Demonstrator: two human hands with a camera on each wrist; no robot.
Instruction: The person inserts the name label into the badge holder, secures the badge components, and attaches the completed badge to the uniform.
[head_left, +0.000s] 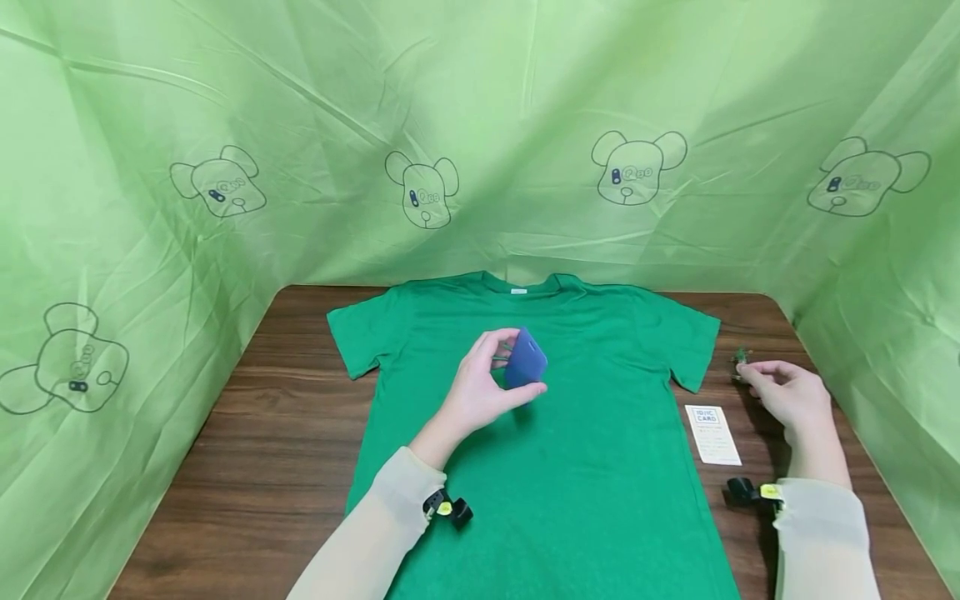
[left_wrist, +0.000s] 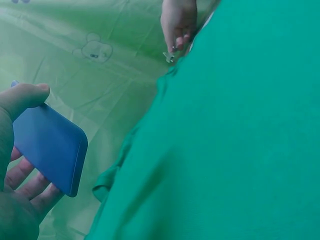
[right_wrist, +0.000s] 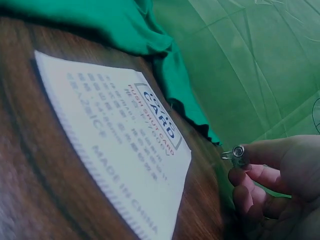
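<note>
My left hand (head_left: 477, 385) holds a blue card holder (head_left: 527, 360) on edge above the middle of a green T-shirt (head_left: 570, 467). In the left wrist view the thumb lies on the upper edge of the card holder (left_wrist: 50, 145), and the other fingers support it from below. Off the shirt's right sleeve, my right hand (head_left: 798, 400) pinches a small metal clip (right_wrist: 238, 151) between thumb and fingertips. A ring and a round end show on the clip; the rest is partly hidden by the fingers.
A white printed paper card (head_left: 712, 435) lies on the dark wooden table (head_left: 247, 450), between the shirt and my right wrist. The shirt is spread flat, collar away from me. Green fabric walls (head_left: 510, 100) with bear-head drawings enclose the table at the back and sides.
</note>
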